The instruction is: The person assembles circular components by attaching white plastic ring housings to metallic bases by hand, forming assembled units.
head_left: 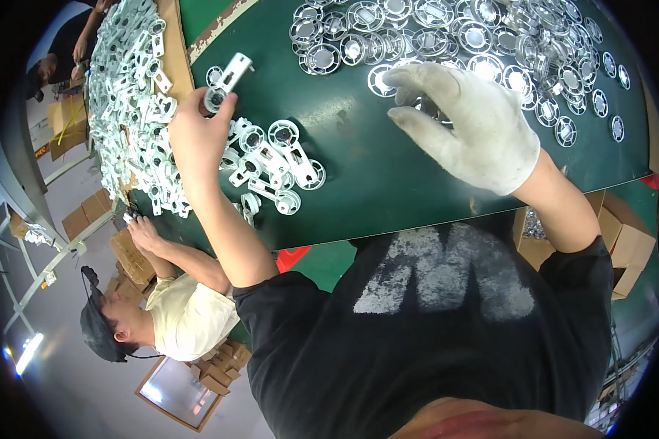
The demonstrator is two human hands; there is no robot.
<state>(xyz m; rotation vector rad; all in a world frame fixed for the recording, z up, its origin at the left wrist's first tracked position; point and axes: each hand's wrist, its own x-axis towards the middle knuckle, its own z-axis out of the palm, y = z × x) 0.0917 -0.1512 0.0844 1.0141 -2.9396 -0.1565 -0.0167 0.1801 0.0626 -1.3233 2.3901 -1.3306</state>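
A pale mint-white plastic part, with a round ring at one end and a flat slotted arm at the other (234,71), was in the bare left hand (200,130), raised at the upper left over the dark green counter (359,164). Its long axis slanted from the ring, low and to the left between thumb and fingers, up and to the right toward the far side, so the arm's free end pointed away from the person. The left fingers were pinched about the ring end, leaving the arm bare. The left hand was plainly the nearer one; the right hand, in a white cloth glove (483,124), was well apart, with counter between. The part lay straight to the left of the gloved fingers, whose thumb and forefinger were widely parted in a C facing it. Something silvery showed in that gap, but whether it was gripped or lay beneath could not be told. A clear, silver-centred spoked disc (381,80) sat just beside the gloved fingertips, and a spread heap of similar discs (432,40) filled the far right. Near the left forearm was a small cluster of matching white parts (272,162); beyond the left hand rose a larger white heap (128,110). Farther out, a co-worker in a pale yellow shirt (190,318) sat at the lower left.
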